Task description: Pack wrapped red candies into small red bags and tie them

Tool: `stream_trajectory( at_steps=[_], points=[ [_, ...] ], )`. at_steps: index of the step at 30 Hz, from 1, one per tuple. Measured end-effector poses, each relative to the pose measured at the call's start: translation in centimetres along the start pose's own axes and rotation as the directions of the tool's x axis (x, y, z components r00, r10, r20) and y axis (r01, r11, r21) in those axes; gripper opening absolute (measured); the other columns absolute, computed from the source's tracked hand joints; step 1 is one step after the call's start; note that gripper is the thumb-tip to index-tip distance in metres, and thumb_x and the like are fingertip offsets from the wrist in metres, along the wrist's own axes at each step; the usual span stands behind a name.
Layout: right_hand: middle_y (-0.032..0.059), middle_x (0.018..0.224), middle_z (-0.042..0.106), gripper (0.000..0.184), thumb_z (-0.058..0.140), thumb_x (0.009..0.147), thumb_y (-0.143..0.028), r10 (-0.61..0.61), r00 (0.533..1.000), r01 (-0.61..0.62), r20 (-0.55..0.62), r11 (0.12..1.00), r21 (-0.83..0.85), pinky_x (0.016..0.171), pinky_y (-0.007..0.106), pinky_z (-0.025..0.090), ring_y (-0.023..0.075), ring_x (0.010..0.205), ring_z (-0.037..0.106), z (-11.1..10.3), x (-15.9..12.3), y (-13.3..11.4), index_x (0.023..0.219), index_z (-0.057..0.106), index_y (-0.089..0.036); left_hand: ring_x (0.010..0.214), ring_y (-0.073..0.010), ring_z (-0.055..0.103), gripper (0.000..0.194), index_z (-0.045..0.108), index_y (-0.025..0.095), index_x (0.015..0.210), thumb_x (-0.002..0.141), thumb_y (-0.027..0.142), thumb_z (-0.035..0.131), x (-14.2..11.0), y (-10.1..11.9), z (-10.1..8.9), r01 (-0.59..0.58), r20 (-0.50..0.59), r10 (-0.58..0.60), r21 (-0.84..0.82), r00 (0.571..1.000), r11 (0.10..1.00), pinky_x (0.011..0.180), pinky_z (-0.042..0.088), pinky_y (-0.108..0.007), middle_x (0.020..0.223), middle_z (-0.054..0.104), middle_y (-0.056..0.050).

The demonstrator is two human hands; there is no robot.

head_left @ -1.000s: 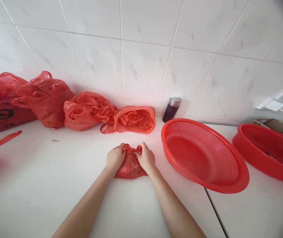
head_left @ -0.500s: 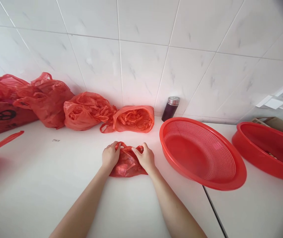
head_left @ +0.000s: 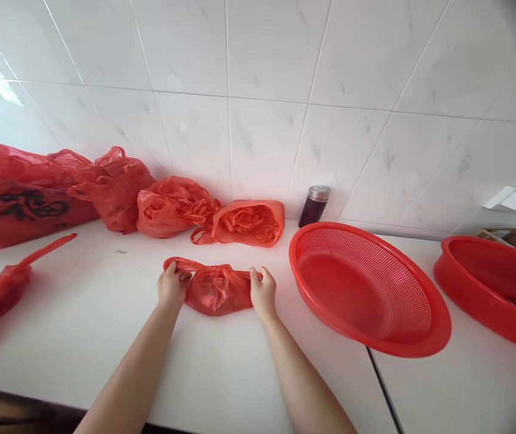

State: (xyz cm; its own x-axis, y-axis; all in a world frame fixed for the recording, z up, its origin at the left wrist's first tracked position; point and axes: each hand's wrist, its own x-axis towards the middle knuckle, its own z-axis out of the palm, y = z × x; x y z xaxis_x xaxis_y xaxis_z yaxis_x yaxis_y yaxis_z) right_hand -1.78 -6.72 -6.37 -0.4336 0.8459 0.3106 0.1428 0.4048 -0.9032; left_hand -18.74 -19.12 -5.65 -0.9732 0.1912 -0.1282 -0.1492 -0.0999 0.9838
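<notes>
A small red plastic bag [head_left: 217,292] rests on the white table in front of me, with something inside that I cannot make out. My left hand [head_left: 173,286] is closed on one of its handles, stretched out to the left. On the other side, my right hand [head_left: 263,292] grips the opposite handle. Between the hands the bag's neck is drawn together in what looks like a knot at the top middle. Just behind it, a red plastic bag stuffed with crumpled bags [head_left: 249,223] lies against the wall.
More red bags [head_left: 174,206] line the tiled wall to the left. Another tied red bag [head_left: 7,289] lies at the left. A dark flask [head_left: 314,206] stands at the wall. To the right are a red colander [head_left: 339,289] and a red basin [head_left: 479,298].
My hands have moved apart, the left one farthest, pulling the bag's handles out sideways. The bag's top is now drawn tight. The view has swung slightly left.
</notes>
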Motion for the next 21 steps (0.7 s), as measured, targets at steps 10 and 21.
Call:
stream_trajectory(
  at_steps=[10, 21],
  points=[
    [-0.0069, 0.057, 0.032, 0.038, 0.042, 0.09, -0.051, 0.011, 1.0, -0.011, 0.001, 0.989, 0.147, 0.052, 0.025, 0.034, 0.0126, 0.052, 0.033, -1.0, 1.2, 1.1, 0.067, 0.027, -0.025, 0.109, -0.0224, 0.057, 0.037, 0.048, 0.022, 0.127, 0.09, 0.025, 0.05, -2.9, 3.9, -1.1, -0.269, 0.072, 0.26, 0.299, 0.963, 0.916, 0.088, 0.05, -0.04, 0.121, 0.057, -0.01],
    [-0.0022, 0.071, 0.058, 0.032, 0.047, 0.089, -0.053, 0.054, 0.998, -0.057, 0.02, 0.906, 0.42, 0.067, 0.031, 0.053, 0.0158, 0.067, 0.063, -2.1, 0.6, -0.5, 0.08, 0.036, -0.024, 0.084, -0.0239, 0.061, 0.011, 0.066, 0.025, 0.08, 0.074, 0.034, 0.066, -6.9, 4.4, 3.1, -0.7, 0.746, 0.14, 0.518, 0.651, 0.491, 0.081, 0.044, -0.034, 0.081, 0.068, -0.003]
  ],
)
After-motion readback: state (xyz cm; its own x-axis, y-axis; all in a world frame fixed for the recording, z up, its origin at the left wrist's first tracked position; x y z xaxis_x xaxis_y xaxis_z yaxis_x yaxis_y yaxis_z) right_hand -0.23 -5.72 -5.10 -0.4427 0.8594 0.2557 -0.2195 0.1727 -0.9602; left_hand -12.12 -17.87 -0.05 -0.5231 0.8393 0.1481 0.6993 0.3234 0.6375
